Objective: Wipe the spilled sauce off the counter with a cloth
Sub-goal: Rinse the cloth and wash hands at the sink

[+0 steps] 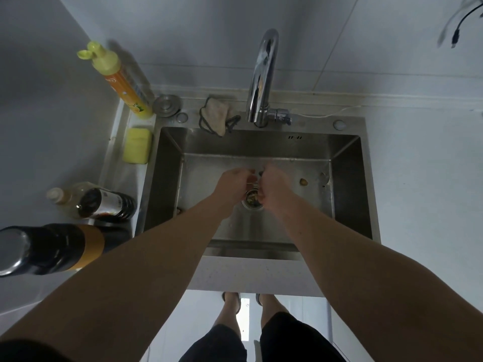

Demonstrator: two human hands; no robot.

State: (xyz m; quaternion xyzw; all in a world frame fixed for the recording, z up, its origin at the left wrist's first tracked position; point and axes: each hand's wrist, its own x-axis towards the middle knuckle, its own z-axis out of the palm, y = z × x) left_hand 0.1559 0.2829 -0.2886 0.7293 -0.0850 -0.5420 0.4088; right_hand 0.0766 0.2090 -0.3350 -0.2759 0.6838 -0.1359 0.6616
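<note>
Both my hands reach down into the steel sink [167, 178], just above the drain [252, 198]. My left hand [231, 182] and my right hand [274, 184] are close together with fingers curled toward each other and blurred; nothing held shows between them. A beige cloth [215, 113] with a dark edge lies crumpled on the sink's back rim, left of the faucet [261, 77], apart from both hands. On the left counter a dark sauce bottle [107, 202] stands over a dark wet smear [104, 215].
A yellow sponge [137, 145] and a tall yellow detergent bottle [120, 79] stand at the sink's left rim. A large dark bottle [47, 248] and a pale bottle [62, 195] crowd the left counter. Food scraps [303, 182] lie on the sink floor. White counter [423, 178] extends right.
</note>
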